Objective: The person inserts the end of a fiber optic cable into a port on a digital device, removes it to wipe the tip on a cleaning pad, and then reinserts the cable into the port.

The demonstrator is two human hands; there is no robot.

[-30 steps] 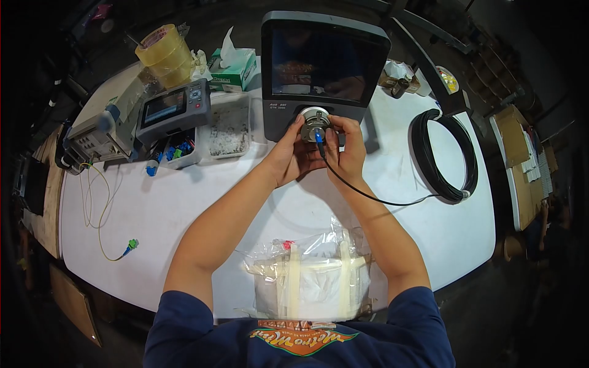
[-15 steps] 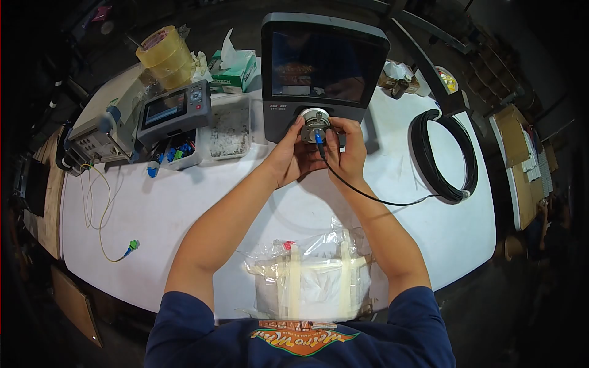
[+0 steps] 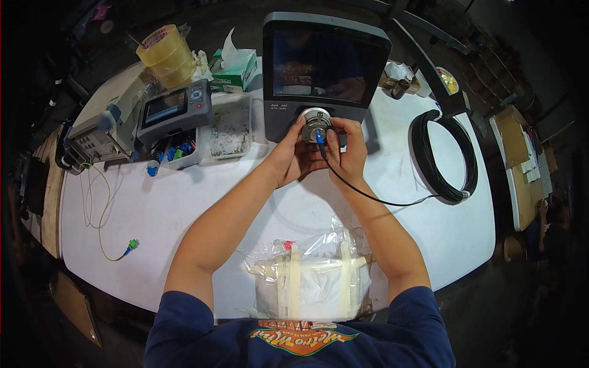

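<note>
My left hand [image 3: 287, 158] grips the left side of a round metal fitting [image 3: 316, 116] on the front of a dark grey screen unit [image 3: 319, 58]. On the other side, my right hand [image 3: 348, 147] closes round the same fitting, its thumb beside a blue fiber connector [image 3: 319, 138]. That connector sits at the fitting's face, and a black cable [image 3: 374, 198] runs from it over my right forearm to a coil [image 3: 419, 153]. The undersides of the fitting and some fingers are hidden. The unit's screen is dark with reflections.
Left of the unit stand a handheld tester [image 3: 175, 110], a plastic tub [image 3: 231, 132], a tissue box [image 3: 245, 69], tape rolls [image 3: 165, 58] and a bench instrument [image 3: 101, 132]. A thin yellow fiber [image 3: 101, 227] lies at left. Near my body is a taped clear plastic bag [image 3: 316, 282].
Both hands keep their places on the fitting. The screen unit has shifted very slightly to the right, and the fitting's face looks brighter.
</note>
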